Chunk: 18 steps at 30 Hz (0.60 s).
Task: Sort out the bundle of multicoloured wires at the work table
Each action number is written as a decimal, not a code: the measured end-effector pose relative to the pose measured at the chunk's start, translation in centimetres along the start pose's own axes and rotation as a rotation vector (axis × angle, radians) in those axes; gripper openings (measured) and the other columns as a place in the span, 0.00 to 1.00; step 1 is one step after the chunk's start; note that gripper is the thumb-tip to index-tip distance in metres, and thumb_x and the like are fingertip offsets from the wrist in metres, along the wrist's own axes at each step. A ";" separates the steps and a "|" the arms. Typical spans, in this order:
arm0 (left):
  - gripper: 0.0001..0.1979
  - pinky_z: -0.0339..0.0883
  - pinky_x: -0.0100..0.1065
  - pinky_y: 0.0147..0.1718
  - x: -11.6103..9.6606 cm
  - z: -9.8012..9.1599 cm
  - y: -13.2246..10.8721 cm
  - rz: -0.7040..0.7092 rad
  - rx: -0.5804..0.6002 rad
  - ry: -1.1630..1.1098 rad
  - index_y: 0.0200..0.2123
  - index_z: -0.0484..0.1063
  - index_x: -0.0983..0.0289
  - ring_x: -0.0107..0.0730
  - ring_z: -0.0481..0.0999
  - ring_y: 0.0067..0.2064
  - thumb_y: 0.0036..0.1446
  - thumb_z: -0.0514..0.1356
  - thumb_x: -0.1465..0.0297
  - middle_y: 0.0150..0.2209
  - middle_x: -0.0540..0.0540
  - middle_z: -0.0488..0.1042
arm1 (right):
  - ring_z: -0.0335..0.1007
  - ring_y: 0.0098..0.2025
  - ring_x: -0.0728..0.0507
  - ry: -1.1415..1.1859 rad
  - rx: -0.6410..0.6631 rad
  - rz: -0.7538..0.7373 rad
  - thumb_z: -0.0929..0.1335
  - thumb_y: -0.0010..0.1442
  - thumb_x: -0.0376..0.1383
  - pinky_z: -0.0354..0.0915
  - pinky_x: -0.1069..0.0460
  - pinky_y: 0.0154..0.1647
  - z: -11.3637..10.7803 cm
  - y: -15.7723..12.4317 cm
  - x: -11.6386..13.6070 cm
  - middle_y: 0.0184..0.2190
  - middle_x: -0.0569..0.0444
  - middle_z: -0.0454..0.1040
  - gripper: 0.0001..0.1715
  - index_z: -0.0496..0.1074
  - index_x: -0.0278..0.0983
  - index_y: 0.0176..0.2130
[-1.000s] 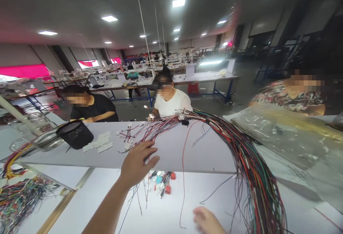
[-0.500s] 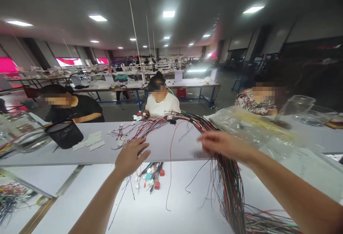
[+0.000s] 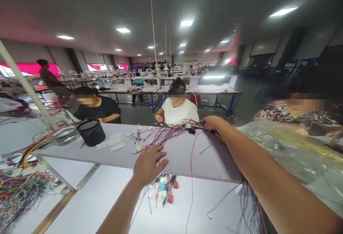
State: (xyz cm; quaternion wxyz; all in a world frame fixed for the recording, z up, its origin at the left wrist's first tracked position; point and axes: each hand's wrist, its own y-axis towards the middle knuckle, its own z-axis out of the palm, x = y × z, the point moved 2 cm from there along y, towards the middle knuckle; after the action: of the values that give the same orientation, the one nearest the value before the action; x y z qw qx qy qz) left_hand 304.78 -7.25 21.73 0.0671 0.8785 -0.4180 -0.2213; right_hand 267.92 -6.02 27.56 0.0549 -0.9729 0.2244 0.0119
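Both your hands now work the wire bundle [image 3: 171,134]: right hand [image 3: 213,123] has reached to the raised desk's [image 3: 214,159] far edge, fingers closed on it, while left hand [image 3: 148,164] stays open, pressing wires at the near edge.

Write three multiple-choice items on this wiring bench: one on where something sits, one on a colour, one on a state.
1. Where does the right hand rest?
A. on the wire bundle at the far side of the raised shelf
B. inside the black mesh cup
C. on the lower table

2. What colour is the shirt of the person sitting straight across the bench?
A. yellow
B. white
C. green

3. How is the left hand placed?
A. closed in a fist in the air
B. gripping the glass jar
C. laid palm down, fingers spread, at the shelf's near edge

Answers:
1 A: the right hand lies on the wire bundle atop the shelf.
2 B: the shirt is white.
3 C: it presses wires whose connectors hang below the edge.
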 end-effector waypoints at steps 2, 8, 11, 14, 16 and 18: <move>0.18 0.58 0.48 0.58 -0.2 0.1 0.0 0.005 -0.015 -0.004 0.46 0.75 0.51 0.42 0.64 0.59 0.59 0.53 0.53 0.57 0.47 0.68 | 0.70 0.47 0.41 -0.032 -0.029 -0.024 0.66 0.61 0.44 0.66 0.42 0.47 -0.2 0.0 -0.1 0.46 0.47 0.73 0.19 0.71 0.36 0.48; 0.18 0.53 0.54 0.60 -0.2 -0.2 0.0 0.027 -0.011 -0.022 0.48 0.74 0.52 0.47 0.56 0.64 0.57 0.56 0.53 0.61 0.48 0.62 | 0.65 0.53 0.35 -0.094 -0.250 -0.037 0.59 0.64 0.39 0.62 0.43 0.47 -2.3 -2.4 0.6 0.51 0.37 0.69 0.20 0.73 0.32 0.45; 0.22 0.50 0.55 0.62 0.3 -0.9 -0.1 0.059 -0.031 -0.112 0.53 0.70 0.53 0.49 0.48 0.67 0.58 0.56 0.53 0.65 0.50 0.55 | 0.67 0.51 0.36 -0.072 -0.359 -0.004 0.55 0.66 0.40 0.63 0.46 0.44 -4.3 -3.6 0.4 0.52 0.38 0.68 0.22 0.70 0.33 0.48; 0.22 0.51 0.52 0.62 0.5 -1.2 -0.2 0.079 -0.013 -0.177 0.53 0.71 0.55 0.47 0.53 0.65 0.59 0.55 0.54 0.61 0.52 0.62 | 0.71 0.44 0.38 -0.034 -0.397 0.026 0.55 0.66 0.42 0.63 0.48 0.38 -6.2 -4.7 -0.4 0.44 0.42 0.73 0.22 0.68 0.35 0.49; 0.19 0.50 0.53 0.62 0.4 -1.2 -0.2 0.091 0.019 -0.151 0.49 0.74 0.54 0.48 0.57 0.64 0.58 0.57 0.55 0.59 0.52 0.66 | 0.71 0.42 0.39 -0.025 -0.407 0.016 0.57 0.65 0.45 0.62 0.49 0.37 -7.5 -5.7 -0.8 0.42 0.44 0.75 0.21 0.68 0.37 0.48; 0.18 0.51 0.54 0.61 0.1 -1.3 -0.1 0.095 0.031 -0.124 0.48 0.74 0.53 0.49 0.57 0.63 0.57 0.57 0.55 0.59 0.51 0.65 | 0.70 0.43 0.38 0.005 -0.493 0.058 0.55 0.65 0.47 0.61 0.49 0.36 -8.8 -6.8 -1.0 0.44 0.43 0.74 0.24 0.68 0.37 0.49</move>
State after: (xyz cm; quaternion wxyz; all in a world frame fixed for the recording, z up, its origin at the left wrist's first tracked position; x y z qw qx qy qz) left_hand 305.51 -7.35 22.76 0.0377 0.8433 -0.4659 -0.2653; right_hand 269.97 -0.44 37.05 -0.1848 -0.9501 0.2427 0.0654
